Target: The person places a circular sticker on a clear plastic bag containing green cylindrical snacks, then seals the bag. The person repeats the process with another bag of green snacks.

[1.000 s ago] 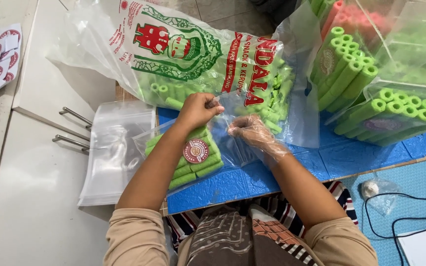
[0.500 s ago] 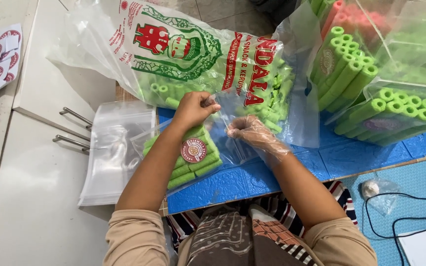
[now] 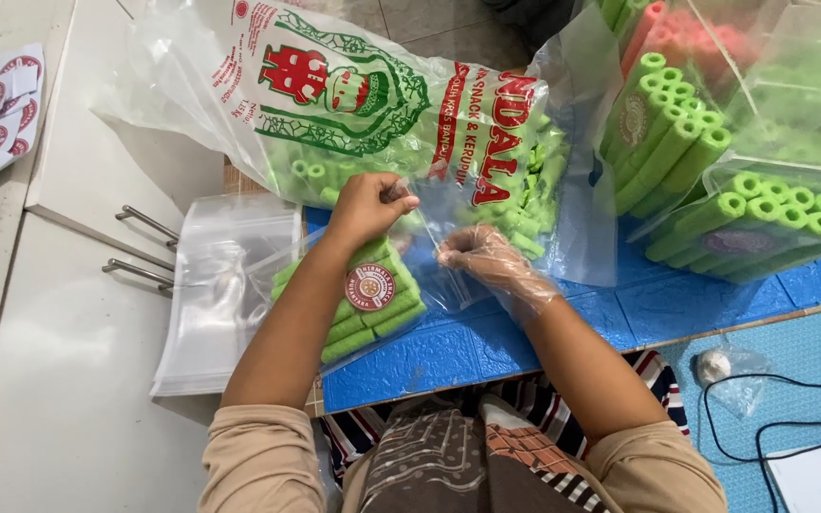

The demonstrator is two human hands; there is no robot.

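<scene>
I sit at a blue padded mat (image 3: 563, 332) laid over the floor, with a white cabinet (image 3: 68, 361) at my nine o'clock. The small clear bag (image 3: 372, 294) of green snack sticks lies on the mat under my left forearm, its long axis running from seven o'clock to one o'clock, open mouth toward one o'clock. My left hand (image 3: 368, 204) pinches the bag's top edge shut between fingertips. My right hand (image 3: 486, 258), in a thin plastic glove, grips the same edge at three o'clock. A big printed sack (image 3: 353, 104) lies at twelve o'clock.
</scene>
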